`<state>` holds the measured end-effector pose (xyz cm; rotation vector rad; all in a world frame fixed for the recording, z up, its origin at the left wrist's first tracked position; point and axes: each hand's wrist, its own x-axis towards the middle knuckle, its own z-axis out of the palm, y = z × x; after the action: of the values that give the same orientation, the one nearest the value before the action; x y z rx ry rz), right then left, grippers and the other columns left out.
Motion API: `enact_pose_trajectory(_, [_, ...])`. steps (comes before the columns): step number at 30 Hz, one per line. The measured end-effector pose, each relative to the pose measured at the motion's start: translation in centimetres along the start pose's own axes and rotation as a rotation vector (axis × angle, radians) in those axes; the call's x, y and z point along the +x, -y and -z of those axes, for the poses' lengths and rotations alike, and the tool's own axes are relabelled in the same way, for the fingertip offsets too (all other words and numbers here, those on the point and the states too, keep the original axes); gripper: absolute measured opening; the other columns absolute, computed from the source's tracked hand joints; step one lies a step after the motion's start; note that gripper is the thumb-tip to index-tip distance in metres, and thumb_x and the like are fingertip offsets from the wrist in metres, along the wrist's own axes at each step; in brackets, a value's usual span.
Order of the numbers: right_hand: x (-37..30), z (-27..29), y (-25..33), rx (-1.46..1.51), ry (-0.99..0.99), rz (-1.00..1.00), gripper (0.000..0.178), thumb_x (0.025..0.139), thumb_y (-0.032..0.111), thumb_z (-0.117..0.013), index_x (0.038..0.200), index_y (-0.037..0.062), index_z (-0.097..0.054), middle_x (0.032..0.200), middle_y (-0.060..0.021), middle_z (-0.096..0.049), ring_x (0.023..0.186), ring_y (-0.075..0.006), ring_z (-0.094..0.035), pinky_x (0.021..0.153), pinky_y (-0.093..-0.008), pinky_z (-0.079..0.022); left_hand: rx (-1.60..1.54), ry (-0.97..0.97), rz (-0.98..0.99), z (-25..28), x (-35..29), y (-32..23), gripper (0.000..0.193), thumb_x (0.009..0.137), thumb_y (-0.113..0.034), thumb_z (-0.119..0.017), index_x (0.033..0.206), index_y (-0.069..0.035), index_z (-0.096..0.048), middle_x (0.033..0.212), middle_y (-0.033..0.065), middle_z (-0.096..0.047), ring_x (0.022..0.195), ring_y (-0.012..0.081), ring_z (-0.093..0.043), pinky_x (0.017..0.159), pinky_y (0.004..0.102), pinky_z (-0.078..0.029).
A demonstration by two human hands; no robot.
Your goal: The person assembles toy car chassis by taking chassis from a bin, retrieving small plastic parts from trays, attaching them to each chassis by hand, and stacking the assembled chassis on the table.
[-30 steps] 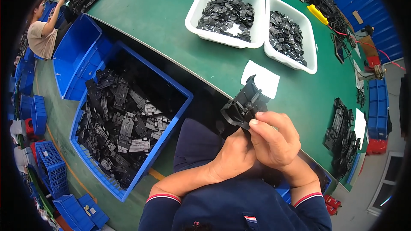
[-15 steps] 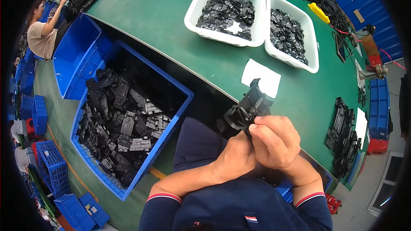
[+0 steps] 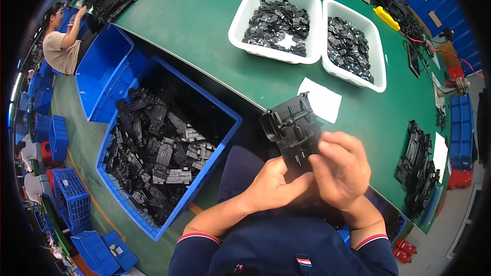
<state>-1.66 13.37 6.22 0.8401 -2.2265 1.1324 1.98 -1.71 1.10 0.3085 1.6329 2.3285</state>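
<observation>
A black moulded plastic part (image 3: 292, 127) with ribs, slots and raised edges is held up in front of me, tilted over the table edge. My left hand (image 3: 273, 186) grips its lower end, fingers wrapped behind it and thumb along the near side. Beside the part's right edge is my right hand (image 3: 345, 171), its fingers curved and thumb apart from them. I see nothing between those fingertips, though they are slightly blurred. Behind the part, a white sheet of paper (image 3: 323, 101) lies on the green table (image 3: 204, 36).
Two white tubs (image 3: 279, 57) (image 3: 382, 79) of small black pieces stand on the table. To my left is a blue crate (image 3: 171, 220) of black plastic parts. More black parts (image 3: 417, 166) lie at right, near a yellow tool (image 3: 386, 18). A person (image 3: 62, 46) works far left.
The part has turned so its broad ribbed face shows. My right fingers have loosened from their pinch and moved slightly right; my left hand keeps its grip. The whole view has shifted a little.
</observation>
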Motion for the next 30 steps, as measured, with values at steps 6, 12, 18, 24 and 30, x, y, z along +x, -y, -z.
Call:
enact_pose_trajectory(6, [-1.9,1.3,-0.7,0.334,-0.062,-0.398,0.028,0.078,-0.008,-0.068,0.104,-0.0039,-0.062,0.107,-0.0152,-0.059,0.085,-0.0161,-0.061,0.076,-0.0266,-0.050,-0.249,0.084,0.179,1.1,-0.2,-1.4,0.045,0.087,-0.006,-0.061,0.129,0.002,-0.047,0.119,0.0062,-0.058,0.108,0.0127,-0.054,0.094,0.0298,-0.044])
enact_pose_trajectory(12, [-3.5,1.7,-0.8,0.671,-0.095,-0.683,0.024,0.082,-0.007,-0.065,0.106,-0.0041,-0.062,0.107,-0.0118,-0.060,0.090,-0.0137,-0.061,0.082,-0.0265,-0.049,-0.344,0.085,0.296,0.8,0.1,-2.5,0.050,0.086,-0.011,-0.063,0.130,0.003,-0.046,0.121,0.0077,-0.057,0.110,0.0143,-0.054,0.096,0.0306,-0.043])
enact_pose_trajectory(18, [-4.5,2.2,-0.8,0.888,-0.122,-0.840,0.020,0.086,-0.004,-0.062,0.106,-0.0045,-0.061,0.102,-0.0125,-0.066,0.094,-0.0150,-0.062,0.085,-0.0294,-0.050,-0.388,0.072,0.371,0.0,0.4,-3.3,0.051,0.085,-0.013,-0.063,0.131,0.003,-0.046,0.119,0.0077,-0.058,0.108,0.0145,-0.055,0.094,0.0304,-0.044])
enact_pose_trajectory(24, [-5.5,3.1,-0.8,0.975,-0.151,-0.868,0.020,0.087,-0.003,-0.061,0.107,-0.0057,-0.059,0.102,-0.0148,-0.067,0.093,-0.0166,-0.063,0.084,-0.0305,-0.051,-0.414,0.064,0.428,-1.3,0.4,-4.0,0.051,0.084,-0.014,-0.064,0.130,0.003,-0.047,0.117,0.0085,-0.059,0.107,0.0153,-0.057,0.094,0.0305,-0.044])
enact_pose_trajectory(30, [-6.6,4.5,-0.4,1.013,-0.194,-0.835,0.019,0.087,-0.002,-0.061,0.106,-0.0057,-0.059,0.100,-0.0132,-0.067,0.087,-0.0148,-0.063,0.079,-0.0284,-0.052,-0.421,0.071,0.426,-3.0,0.5,-3.9,0.046,0.084,-0.012,-0.064,0.125,0.002,-0.049,0.113,0.0092,-0.061,0.102,0.0159,-0.059,0.090,0.0305,-0.047])
